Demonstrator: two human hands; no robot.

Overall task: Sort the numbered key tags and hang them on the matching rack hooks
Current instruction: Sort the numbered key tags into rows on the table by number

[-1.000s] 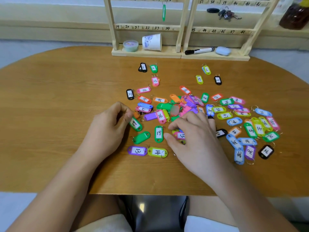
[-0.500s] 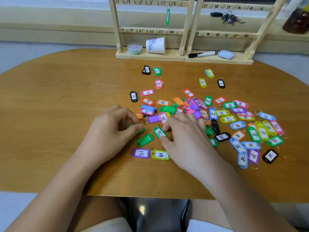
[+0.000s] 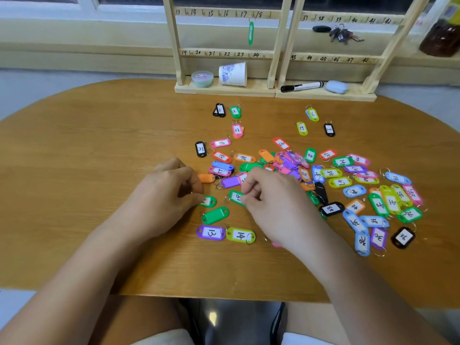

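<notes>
- L hand: curled fingers pinch left green tag, flat on table;
- R hand: fingertips pinch right green tag, beside tag pile;
- rack: one hung tag.

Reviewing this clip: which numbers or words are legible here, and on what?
"14 15 16 17 18": upper left rail
"19 20 21 22 23 24": lower left rail
"37 38 39 40 41 42": upper right rail
"43 44 45 46 47": lower right rail
"12": pink tag
"31": left black tag
"13": purple tag
"14": lime tag
"36": right black tag
Most pile tags: too tilted or blurred.
</notes>
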